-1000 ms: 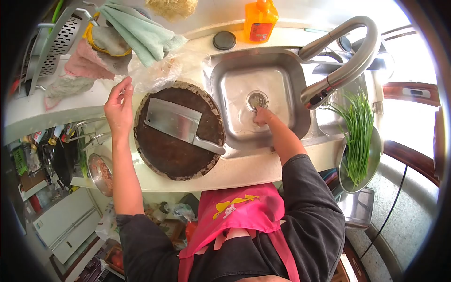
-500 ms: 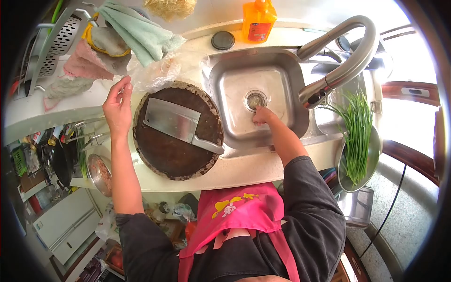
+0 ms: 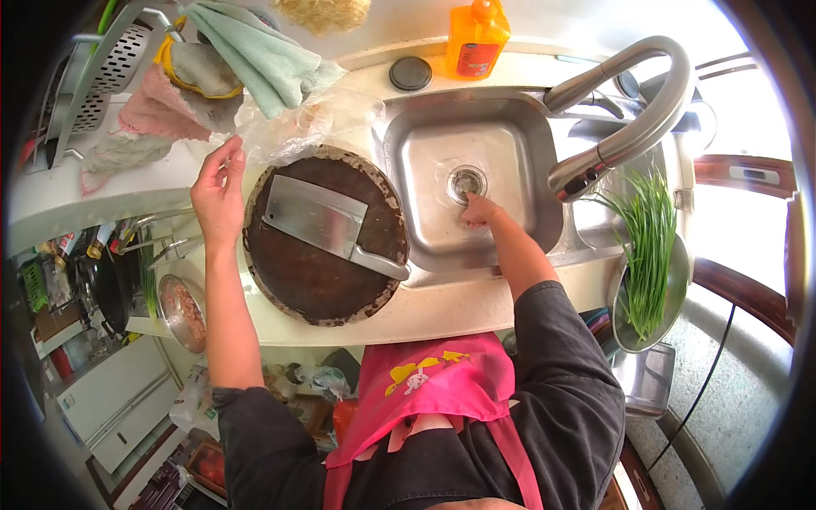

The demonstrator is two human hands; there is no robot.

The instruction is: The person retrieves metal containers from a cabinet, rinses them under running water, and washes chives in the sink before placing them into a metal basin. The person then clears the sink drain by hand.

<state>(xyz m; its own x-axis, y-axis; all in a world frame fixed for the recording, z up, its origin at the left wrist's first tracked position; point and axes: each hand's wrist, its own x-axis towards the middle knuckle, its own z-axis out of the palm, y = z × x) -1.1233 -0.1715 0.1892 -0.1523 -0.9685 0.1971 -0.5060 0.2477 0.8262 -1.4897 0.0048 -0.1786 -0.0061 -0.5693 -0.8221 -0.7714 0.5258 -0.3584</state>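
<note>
My right hand (image 3: 480,211) reaches down into the steel sink (image 3: 425,170), one finger pointing at the round drain strainer (image 3: 467,182); its other fingers are curled, and nothing shows in them. My left hand (image 3: 220,189) is raised at the left of the round dark chopping board (image 3: 297,276), its fingers held loosely apart from the thumb and holding nothing. A cleaver (image 3: 316,219) lies flat on the board, its handle toward the lower right. Crumpled clear plastic (image 3: 297,127) lies between the board's back edge and the cloths.
The faucet (image 3: 663,110) arches over the sink's right side. Green chives (image 3: 646,263) fill a metal bowl (image 3: 678,297) at the right. An orange bottle (image 3: 476,42) and a black lid (image 3: 410,74) stand behind. A green cloth (image 3: 255,55) hangs upper left; a bowl of meat (image 3: 183,314) is lower left.
The whole view has shifted slightly. My right hand's finger has moved a little at the drain's lower edge, while my left hand keeps its pose.
</note>
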